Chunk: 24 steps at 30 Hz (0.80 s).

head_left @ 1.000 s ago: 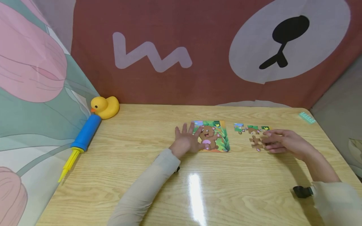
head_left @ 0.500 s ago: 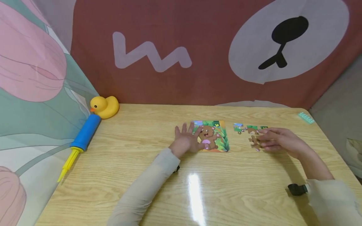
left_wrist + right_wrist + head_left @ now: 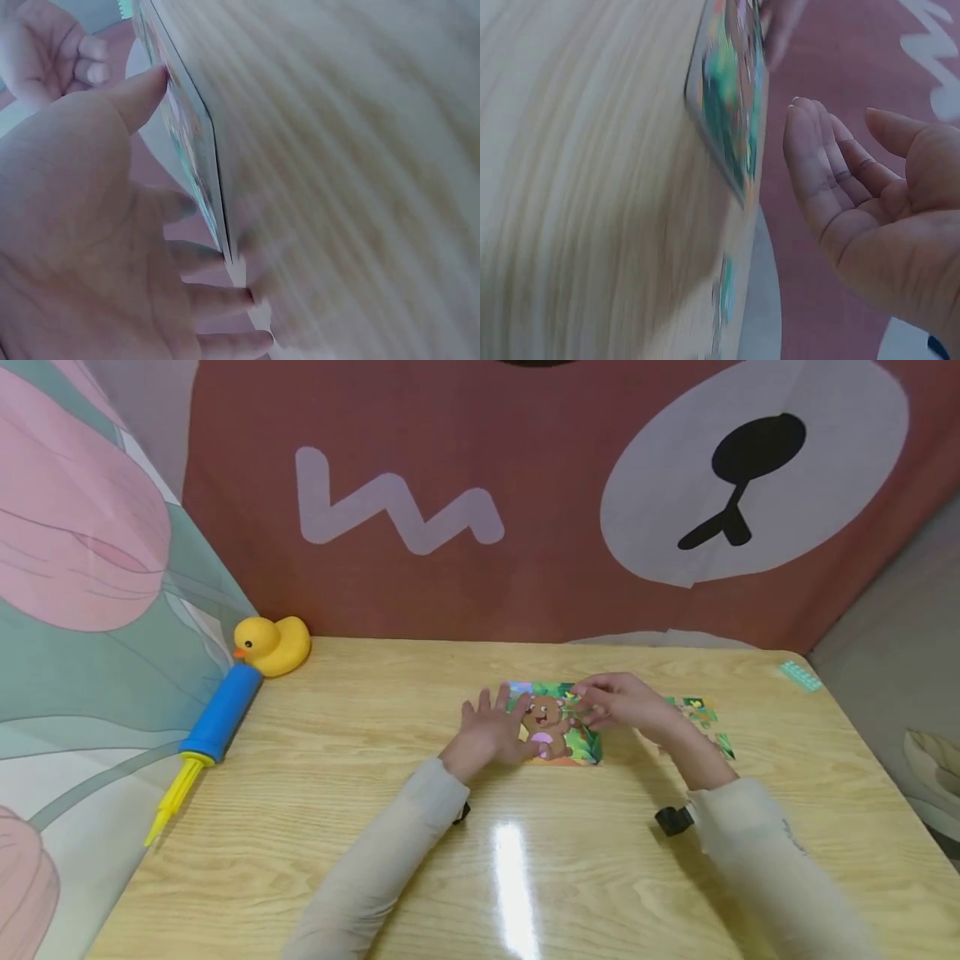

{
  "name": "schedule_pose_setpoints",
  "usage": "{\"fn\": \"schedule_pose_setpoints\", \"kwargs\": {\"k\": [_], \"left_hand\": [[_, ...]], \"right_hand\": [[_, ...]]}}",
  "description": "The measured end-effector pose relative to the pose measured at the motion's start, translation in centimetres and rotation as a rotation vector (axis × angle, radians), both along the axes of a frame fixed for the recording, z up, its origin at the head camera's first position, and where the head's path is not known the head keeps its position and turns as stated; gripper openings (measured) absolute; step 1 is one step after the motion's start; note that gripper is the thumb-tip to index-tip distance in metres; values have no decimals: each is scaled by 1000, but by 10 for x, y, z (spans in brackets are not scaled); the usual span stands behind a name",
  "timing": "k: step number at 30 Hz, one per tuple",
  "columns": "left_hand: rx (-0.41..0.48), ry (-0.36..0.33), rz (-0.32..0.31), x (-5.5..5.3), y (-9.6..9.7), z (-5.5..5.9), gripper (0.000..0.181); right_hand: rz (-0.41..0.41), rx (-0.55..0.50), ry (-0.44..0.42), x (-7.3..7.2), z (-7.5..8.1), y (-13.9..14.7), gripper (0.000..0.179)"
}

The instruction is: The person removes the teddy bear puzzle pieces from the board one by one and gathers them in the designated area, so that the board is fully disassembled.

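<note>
A bear puzzle board point(image 3: 591, 750) lies flat on the wooden table, showing a brown bear among green leaves. Across its left side my left hand point(image 3: 487, 735) rests with the fingers spread. In the left wrist view, the thumb of my left hand point(image 3: 82, 217) lies at the board's point(image 3: 191, 135) edge and the fingertips reach down to the table. My right hand point(image 3: 626, 700) hovers over the board's upper right corner. Its fingers are loosely bent, and the right wrist view shows nothing between the thumb and fingers of this hand point(image 3: 877, 210).
Several loose puzzle pieces point(image 3: 697, 712) lie right of the board, partly hidden by my right forearm. A mint toy brick point(image 3: 800, 676) sits at the table's back right corner. At the left edge are a yellow rubber duck point(image 3: 277, 647) and a blue and yellow hand pump point(image 3: 221, 714).
My right hand has moved left from the loose pieces to above the board's right side. The left hand has stayed on the board. The head view has shifted slightly.
</note>
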<state>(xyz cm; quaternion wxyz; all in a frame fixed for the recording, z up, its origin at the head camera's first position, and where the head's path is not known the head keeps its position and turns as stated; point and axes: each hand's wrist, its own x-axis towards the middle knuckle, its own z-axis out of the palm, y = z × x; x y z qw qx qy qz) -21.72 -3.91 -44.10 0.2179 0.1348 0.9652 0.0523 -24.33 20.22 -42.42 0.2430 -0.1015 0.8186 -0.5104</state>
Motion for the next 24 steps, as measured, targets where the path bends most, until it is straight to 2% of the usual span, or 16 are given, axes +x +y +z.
{"fn": "schedule_pose_setpoints", "kwargs": {"k": [6, 11, 17, 24], "left_hand": [[70, 41, 7, -3, -15, 0, 91], [47, 34, 17, -4, -25, -1, 92], [4, -19, 63, -5, -31, 2, 92], [-30, -20, 65, -5, -32, 4, 95]], "right_hand": [[70, 22, 9, -6, -12, -37, 42], [91, 96, 1, -5, -20, -54, 41], [95, 147, 7, -5, -21, -62, 40], [77, 154, 0, -7, -21, -64, 44]]}}
